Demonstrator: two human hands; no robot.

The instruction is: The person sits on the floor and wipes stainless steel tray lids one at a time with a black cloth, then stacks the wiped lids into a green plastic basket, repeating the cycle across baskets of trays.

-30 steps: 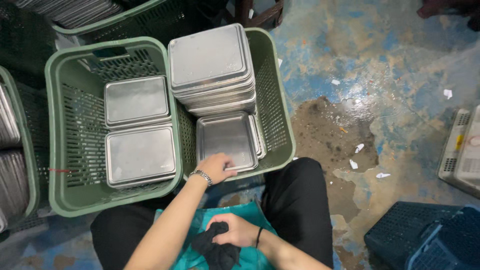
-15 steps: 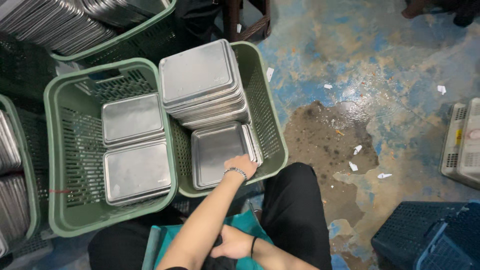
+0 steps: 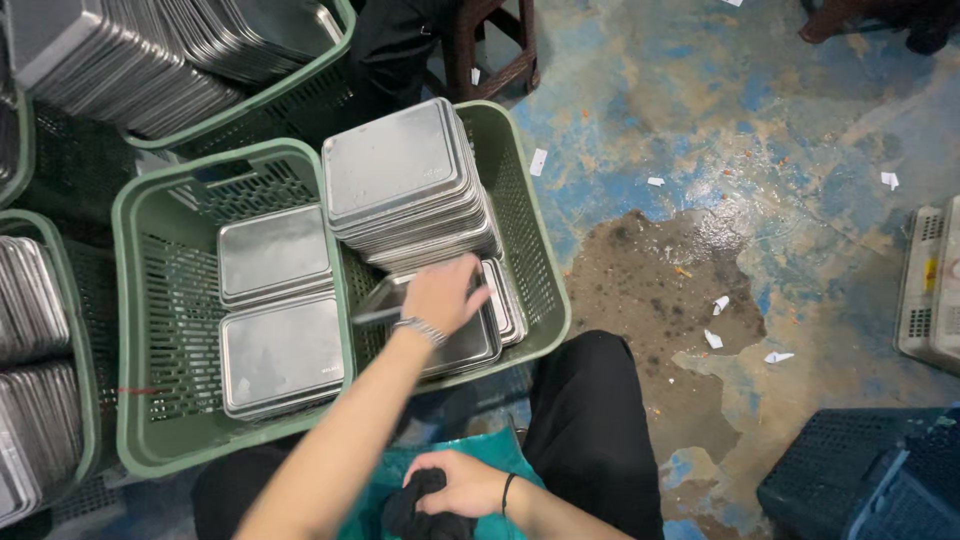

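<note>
While the left hand (image 3: 445, 293) reaches into the right-hand green crate (image 3: 545, 290), its fingers curl over the near edge of a steel tray (image 3: 470, 345), the top one of a low stack at the front of that crate. The tray looks tilted, its left edge raised; the grasp is on the tray rim, though the fingertips themselves are blurred. A metal watch band (image 3: 420, 330) sits on that wrist.

Behind the low stack, in the same crate, stands a tall pile of steel trays (image 3: 400, 175), leaning slightly to the right.

Right hand (image 3: 465, 485) rests low in the lap, clenched on a dark cloth (image 3: 415, 510), with a black band at the wrist. Beneath it lies a teal bag or sheet (image 3: 450, 455); which of the two, cannot tell.

Left-hand green crate (image 3: 150, 330), touching the first, holds two short stacks of trays: one at the back (image 3: 272, 250), one at the front (image 3: 282, 350).

More crates of trays at upper left (image 3: 180, 50) and far left (image 3: 35, 300). Blue crate (image 3: 860, 480) at lower right. Concrete floor (image 3: 720, 150), blue paint worn, with paper scraps (image 3: 715, 320).
</note>
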